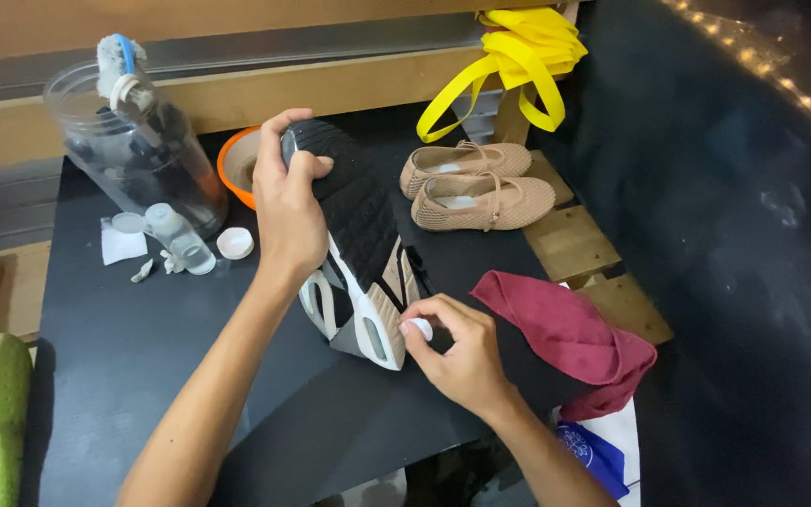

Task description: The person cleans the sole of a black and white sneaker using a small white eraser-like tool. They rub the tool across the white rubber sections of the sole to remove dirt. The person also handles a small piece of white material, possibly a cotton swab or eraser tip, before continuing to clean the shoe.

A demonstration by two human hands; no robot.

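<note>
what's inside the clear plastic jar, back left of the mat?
In the clear plastic jar, dark shapes show through the wall, too blurred to identify. A grey-white brush with a blue handle sticks out of the mouth. Its lower end is hidden among them.

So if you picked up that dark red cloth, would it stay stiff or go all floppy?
Probably floppy: the dark red cloth lies crumpled in soft folds on the black mat and droops over its edge. It looks thin, so likely light. It should not roll or slide far; pushed, it would probably just bunch up.
</note>
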